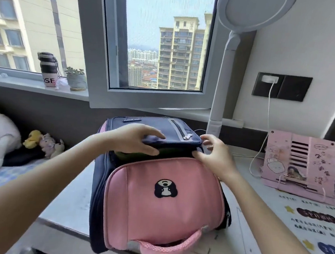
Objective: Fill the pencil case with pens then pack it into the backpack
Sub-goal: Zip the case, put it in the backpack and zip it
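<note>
At the centre of the frame, the backpack (162, 203) stands on the pale desk (255, 225), its pink front panel with a small dog emblem (166, 189) facing the camera and its navy top flap (156, 130) lying back toward the window. Under the near edge of that flap a dark green strip (140, 154) shows in the mouth of the bag; whether that is the pencil case or a lining cannot be told, and no pens or separate case appear anywhere in view, so the case is judged to be already inside or hidden. The step in hand looks like closing the top. The left hand (139, 139) is clamped on the flap's near edge, fingers over the top and thumb beneath, pinning the fabric. The right hand (213, 154) sits at the flap's right corner with fingers loosely curled and not clearly gripping anything; it seems to be feeling for a zip pull there, which is not visible. To do this well, the left hand should hold flap and body aligned and taut, keeping the green edge tucked below the zip line, while the right finds the slider and draws it steadily round the corner. The small silver pull (187, 137) on the flap's slanted pocket is a different zip and needs no attention.
</note>
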Demonstrator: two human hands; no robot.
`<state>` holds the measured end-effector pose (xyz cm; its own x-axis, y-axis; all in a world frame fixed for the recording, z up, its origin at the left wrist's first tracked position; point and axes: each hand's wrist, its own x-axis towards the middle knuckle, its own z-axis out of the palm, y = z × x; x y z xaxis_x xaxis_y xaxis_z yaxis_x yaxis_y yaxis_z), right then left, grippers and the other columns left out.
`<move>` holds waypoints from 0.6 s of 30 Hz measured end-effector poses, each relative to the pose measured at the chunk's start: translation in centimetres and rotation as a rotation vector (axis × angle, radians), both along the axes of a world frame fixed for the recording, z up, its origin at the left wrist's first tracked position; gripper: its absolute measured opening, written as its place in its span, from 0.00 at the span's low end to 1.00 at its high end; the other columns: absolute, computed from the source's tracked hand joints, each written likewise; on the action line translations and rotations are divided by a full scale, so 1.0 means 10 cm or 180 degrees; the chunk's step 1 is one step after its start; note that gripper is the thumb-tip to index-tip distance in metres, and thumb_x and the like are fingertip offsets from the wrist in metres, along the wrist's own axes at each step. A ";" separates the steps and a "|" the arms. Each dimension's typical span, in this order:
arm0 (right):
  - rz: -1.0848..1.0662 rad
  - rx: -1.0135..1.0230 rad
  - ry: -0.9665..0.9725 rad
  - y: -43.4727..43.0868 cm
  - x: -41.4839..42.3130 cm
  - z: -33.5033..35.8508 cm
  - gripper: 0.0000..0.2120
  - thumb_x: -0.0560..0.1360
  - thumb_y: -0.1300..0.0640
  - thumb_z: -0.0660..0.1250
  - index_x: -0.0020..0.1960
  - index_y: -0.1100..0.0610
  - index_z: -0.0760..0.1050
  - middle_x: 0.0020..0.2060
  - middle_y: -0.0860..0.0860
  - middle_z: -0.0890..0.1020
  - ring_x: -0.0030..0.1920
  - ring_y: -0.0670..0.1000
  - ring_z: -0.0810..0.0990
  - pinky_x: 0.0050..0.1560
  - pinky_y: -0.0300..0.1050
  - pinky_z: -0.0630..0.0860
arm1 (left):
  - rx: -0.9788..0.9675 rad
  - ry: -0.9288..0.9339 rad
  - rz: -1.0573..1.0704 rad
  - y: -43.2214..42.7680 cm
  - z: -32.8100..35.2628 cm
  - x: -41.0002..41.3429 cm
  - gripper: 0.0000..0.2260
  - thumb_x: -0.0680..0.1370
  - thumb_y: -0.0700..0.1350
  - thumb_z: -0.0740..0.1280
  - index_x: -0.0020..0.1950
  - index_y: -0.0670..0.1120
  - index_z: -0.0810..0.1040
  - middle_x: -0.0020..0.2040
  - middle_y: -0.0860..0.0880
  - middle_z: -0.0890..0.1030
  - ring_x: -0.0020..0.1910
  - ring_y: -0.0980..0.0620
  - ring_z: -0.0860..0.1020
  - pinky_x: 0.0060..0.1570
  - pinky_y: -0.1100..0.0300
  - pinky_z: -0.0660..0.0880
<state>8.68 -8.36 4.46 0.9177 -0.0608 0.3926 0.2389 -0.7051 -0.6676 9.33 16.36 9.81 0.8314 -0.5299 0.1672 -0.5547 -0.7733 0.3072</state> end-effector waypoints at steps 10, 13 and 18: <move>0.0636 -0.1963 -0.0857 0.84 -0.12 0.15 0.26 0.69 0.39 0.67 0.65 0.45 0.71 0.67 0.52 0.71 0.68 0.55 0.66 0.69 0.52 0.54 | -0.1104 -0.0524 0.1105 0.65 -0.53 -0.17 0.36 0.63 0.48 0.78 0.68 0.46 0.69 0.69 0.47 0.69 0.70 0.52 0.65 0.67 0.61 0.60; 0.0636 -0.2087 -0.1016 1.03 -0.09 0.08 0.25 0.68 0.38 0.67 0.62 0.46 0.74 0.61 0.50 0.77 0.62 0.54 0.72 0.64 0.51 0.59 | -0.2531 0.0860 0.0750 0.80 -0.48 -0.18 0.29 0.67 0.28 0.69 0.63 0.51 0.71 0.65 0.51 0.72 0.63 0.55 0.74 0.59 0.63 0.72; 0.0181 -0.2214 -0.1237 1.21 0.00 -0.01 0.16 0.67 0.49 0.70 0.55 0.46 0.78 0.53 0.47 0.81 0.51 0.55 0.77 0.53 0.50 0.65 | -0.2695 0.0910 0.1033 0.83 -0.51 -0.10 0.24 0.70 0.23 0.56 0.61 0.40 0.74 0.61 0.43 0.78 0.61 0.46 0.75 0.64 0.50 0.70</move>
<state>8.70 3.74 4.37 0.7016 0.3583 0.6159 0.4122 -0.9091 0.0593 8.38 24.63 4.67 0.9856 -0.0618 0.1572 -0.1689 -0.3347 0.9271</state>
